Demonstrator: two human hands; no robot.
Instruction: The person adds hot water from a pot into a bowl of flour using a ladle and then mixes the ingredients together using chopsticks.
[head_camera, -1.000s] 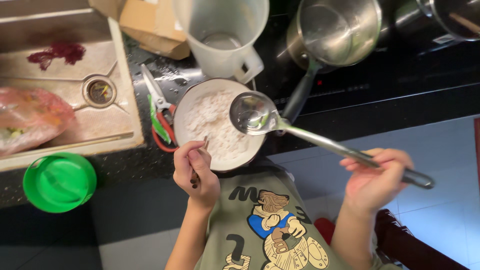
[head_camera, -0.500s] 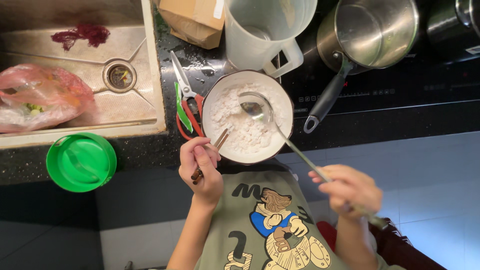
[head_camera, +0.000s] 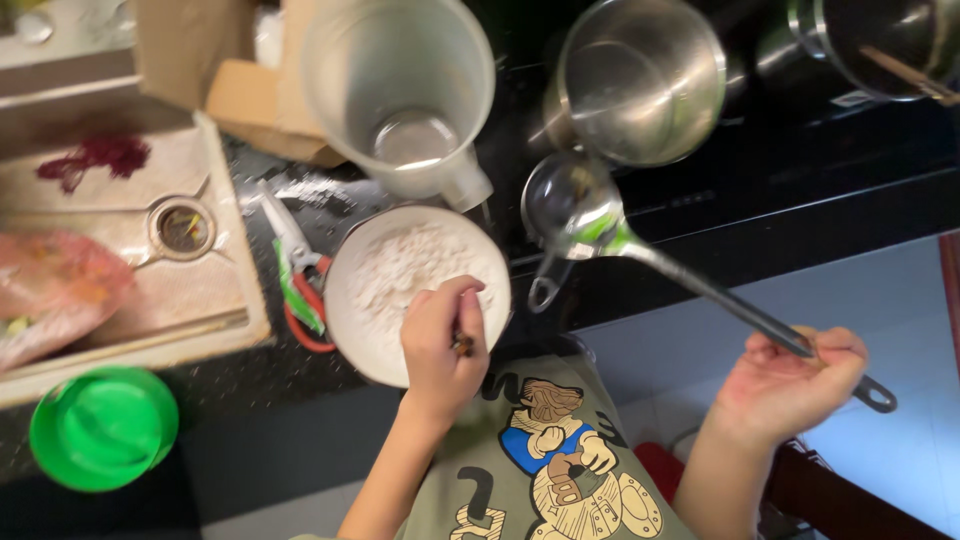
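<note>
Hands on ladle (head_camera: 575, 212) and utensil (head_camera: 462, 344) — flour bowl (head_camera: 345, 300) below.

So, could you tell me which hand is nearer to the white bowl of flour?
Left. The left hand is over the white bowl, holding a utensil; the right hand is off to its right, holding the ladle.

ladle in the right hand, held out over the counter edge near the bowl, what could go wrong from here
The ladle is gripped at the far end of its handle by the right hand, so it could tip and drip. The left hand stirs in the white bowl near the counter edge; flour may spill, or the bowl slide off.
</note>
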